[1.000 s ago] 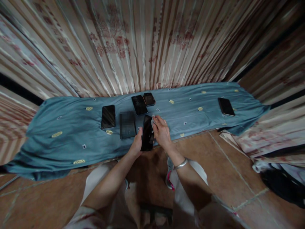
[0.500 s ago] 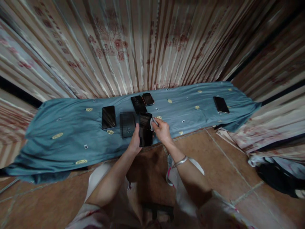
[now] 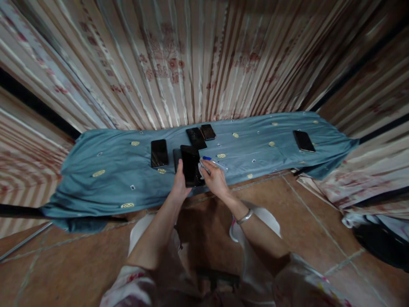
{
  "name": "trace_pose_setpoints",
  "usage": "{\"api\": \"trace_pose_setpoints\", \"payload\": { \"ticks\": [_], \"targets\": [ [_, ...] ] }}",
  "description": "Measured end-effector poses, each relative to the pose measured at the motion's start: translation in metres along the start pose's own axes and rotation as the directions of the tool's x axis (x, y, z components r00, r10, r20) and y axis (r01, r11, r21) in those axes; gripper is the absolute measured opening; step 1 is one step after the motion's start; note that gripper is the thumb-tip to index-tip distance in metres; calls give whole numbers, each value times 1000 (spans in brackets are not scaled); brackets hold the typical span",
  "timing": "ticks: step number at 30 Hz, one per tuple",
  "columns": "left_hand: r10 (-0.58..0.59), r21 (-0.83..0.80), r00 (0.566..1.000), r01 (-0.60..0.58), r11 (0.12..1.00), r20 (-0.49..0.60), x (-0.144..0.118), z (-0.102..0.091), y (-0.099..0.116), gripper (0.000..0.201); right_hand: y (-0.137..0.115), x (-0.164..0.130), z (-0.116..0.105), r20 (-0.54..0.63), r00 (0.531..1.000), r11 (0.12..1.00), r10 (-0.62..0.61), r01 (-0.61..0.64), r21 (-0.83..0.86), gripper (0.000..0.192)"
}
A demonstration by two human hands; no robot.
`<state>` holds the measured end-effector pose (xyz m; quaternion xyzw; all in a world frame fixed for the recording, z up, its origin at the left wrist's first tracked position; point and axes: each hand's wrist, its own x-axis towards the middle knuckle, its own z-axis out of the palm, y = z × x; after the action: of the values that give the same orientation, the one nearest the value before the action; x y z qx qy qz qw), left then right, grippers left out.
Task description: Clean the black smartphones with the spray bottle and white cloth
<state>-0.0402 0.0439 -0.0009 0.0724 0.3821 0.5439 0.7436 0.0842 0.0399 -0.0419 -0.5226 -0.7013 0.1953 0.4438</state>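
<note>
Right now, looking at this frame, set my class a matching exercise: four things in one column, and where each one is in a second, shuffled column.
Things:
1. black phone
2. white wipe with a blue tip
3. silver bangle
4. lone phone

Places:
A. on the right wrist
B. lying far right on the blue cloth
C. gripped in the left hand
D. pinched in the right hand, against the held phone's edge

Pairs: 1-C, 2-D, 3-A, 4-B
</note>
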Motion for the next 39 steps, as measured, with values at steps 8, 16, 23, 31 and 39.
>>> {"api": "trace_pose_setpoints", "payload": {
  "ticks": [8,16,23,31,39],
  "targets": [
    [67,-14,997,-68,998,-29,-1,-12,11,46,-11,-13,12,49,984,972,-173,179,-152,44],
    [117,-29,992,-116,993,41,3,-17,23,57,-21,-20,12,71,967,961,-246,253,-109,42],
    [127,-17,991,-126,992,34,10,-18,32,60,-27,-24,14,78,950,944,-302,310,-111,43],
    [76,-67,997,-77,995,-20,20,-18,27,62,-39,-33,21,160,900,895,-406,427,-132,46],
    [21,-40,997,-24,999,-75,15,-15,21,74,-43,-31,26,145,870,854,-472,492,-169,41]
  ]
}}
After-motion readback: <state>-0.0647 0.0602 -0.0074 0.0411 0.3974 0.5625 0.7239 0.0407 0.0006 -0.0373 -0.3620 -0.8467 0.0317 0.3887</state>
